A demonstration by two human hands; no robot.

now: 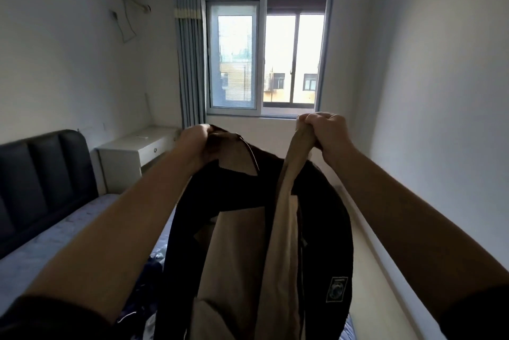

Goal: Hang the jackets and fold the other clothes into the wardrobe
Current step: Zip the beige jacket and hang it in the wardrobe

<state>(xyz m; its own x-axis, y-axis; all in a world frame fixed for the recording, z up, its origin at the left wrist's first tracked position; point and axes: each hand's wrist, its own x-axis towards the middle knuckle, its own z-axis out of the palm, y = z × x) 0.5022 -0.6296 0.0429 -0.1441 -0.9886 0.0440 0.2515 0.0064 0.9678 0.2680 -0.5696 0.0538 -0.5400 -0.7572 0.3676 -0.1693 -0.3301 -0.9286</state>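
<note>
the jacket (325,218) is running off the bottom edge, hem unseen, and its patch (336,289) is carrying print too small to read. the left hand (194,141) is hiding its fingertips in the fabric. the jacket and the left forearm (110,229) are covering most of a dark clothes heap (150,268) on the bed (55,235), which is itself running past the left edge.

Dim bedroom, backlit by one bright window (281,58).
Daylight blows the panes to white glare; the jacket (325,218) sits in shadow, walls (440,91) fade to grey, straight lines bow near the frame edges, and detail is slightly soft.
</note>
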